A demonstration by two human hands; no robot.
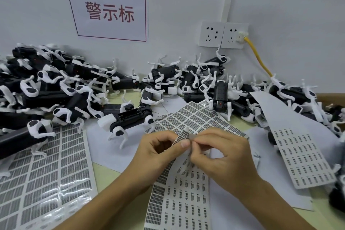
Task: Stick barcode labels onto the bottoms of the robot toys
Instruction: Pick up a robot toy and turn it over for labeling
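At the lower centre of the frame the person's left hand [160, 147] and right hand [214, 152] meet over a curled label sheet [179, 198] that runs up from the bottom edge. The fingers of both hands are pinched on the sheet's raised top corner, apparently picking one barcode label [186, 132] loose. The label looks feather-light, thin and floppy, sticky on its back, so it is best taken by one bare edge to keep it from folding on itself. The robot toys [130, 117] lie heaped across the middle of the frame from left to right, against the wall [280, 5]. The nearest, a black-and-white four-legged one, sits just above the hands. They look like light, hard plastic with thin legs that might snap or tangle, so the black body seems the safer hold. More label sheets [46, 170] cover the worktop [104, 177] at lower left and right. A wall sign [110, 11] in the upper left reads 警示标; the barcode print is too small to read
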